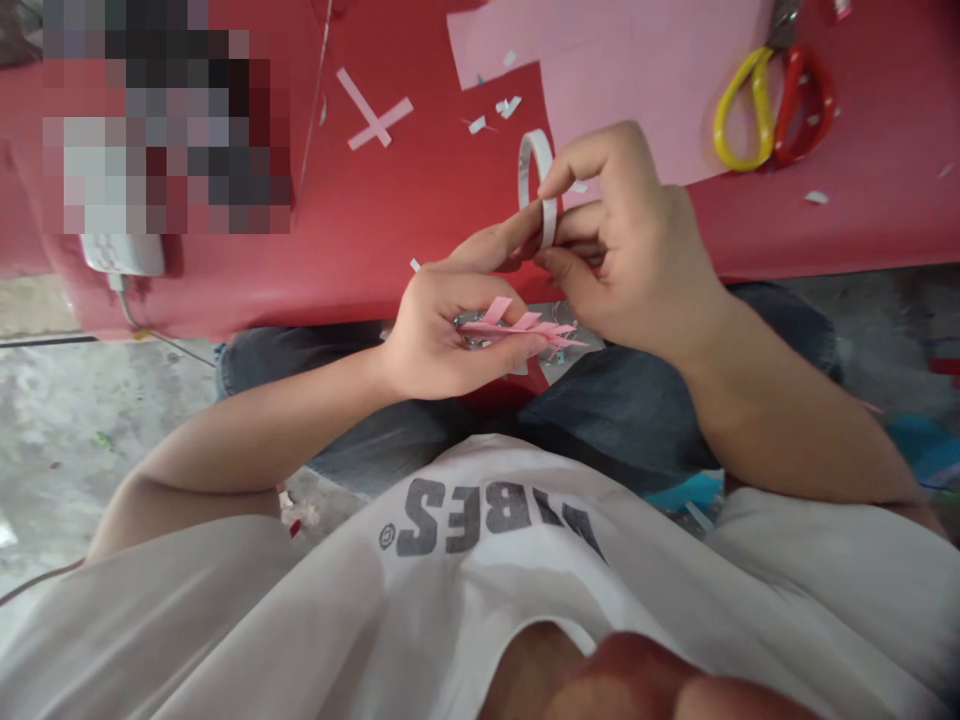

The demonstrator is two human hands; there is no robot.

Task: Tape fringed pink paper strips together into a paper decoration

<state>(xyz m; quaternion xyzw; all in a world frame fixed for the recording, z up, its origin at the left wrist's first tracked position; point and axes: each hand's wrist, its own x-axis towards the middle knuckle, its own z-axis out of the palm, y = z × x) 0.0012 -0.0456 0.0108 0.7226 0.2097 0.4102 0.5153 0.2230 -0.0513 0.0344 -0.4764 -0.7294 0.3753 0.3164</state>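
My left hand [439,335] is closed around a small bundle of pink paper strips [525,325], with several cut ends fanning out between thumb and fingers. Its index finger reaches forward to a narrow white ring [550,224] that looks like a thin roll of tape. Pinched by the fingertips of my right hand [637,235], this ring stands upright just above the table edge. Part of the ring is hidden behind the fingers, and the inner part of the pink bundle is covered by the left palm.
Two crossed pink strips [375,120] lie on the red table [420,200]. Beyond my right hand is a pink sheet [637,80], with yellow-and-red-handled scissors [742,115] at its right. White paper scraps [508,106] are scattered around. A white plug block [124,252] with a cable sits at left.
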